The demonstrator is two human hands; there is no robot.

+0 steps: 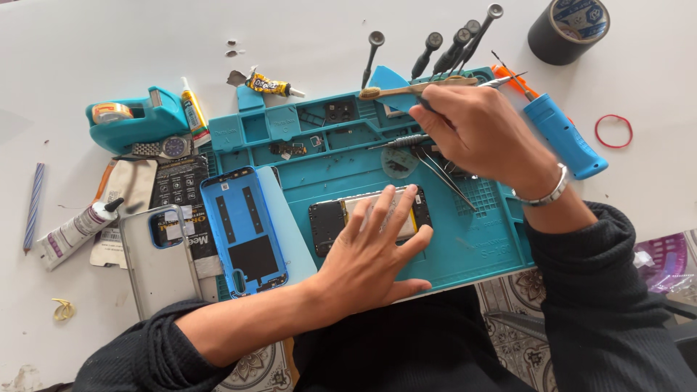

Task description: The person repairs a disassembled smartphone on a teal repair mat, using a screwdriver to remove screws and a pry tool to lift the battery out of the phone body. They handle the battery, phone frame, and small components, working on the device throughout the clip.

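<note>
Opened phone: the opened phone (369,215) lies flat near the middle of the teal repair mat (465,247), back cover off, dark boards and a pale battery area showing.
Handling: judged light, stiff and flat; the bare boards and thin connectors look fragile, so it is best held by the long edges or pressed down on the battery area, not on the small parts.
Left hand: the left hand (374,254) rests palm down on the phone, fingers spread across its right half, thumb along the lower edge; the grip is flat and open, pressing rather than pinching.
Right hand: the right hand (479,131) is above the upper part of the mat, fingers drawn together in a pinch on a thin metal tool (425,107); its tip is hidden under the fingers, so what kind of tool it is cannot be told.
Near the right hand: tweezers (444,176) lie just below it on the mat, a toothbrush with a pale handle (406,90) and a blue triangular pick (388,81) just beside it.
Back cover: a blue back cover (245,232) lies inner side up at the left edge of the mat, apart from the phone.
Clear case: a clear case (156,261) lies left of the cover, on the white worktop (87,58).
Other things: a row of screwdrivers (450,47) stands at the mat's far edge, a blue-handled tool (563,134) lies to the right, and a roll of dark tape (568,30) sits in the far corner.
</note>
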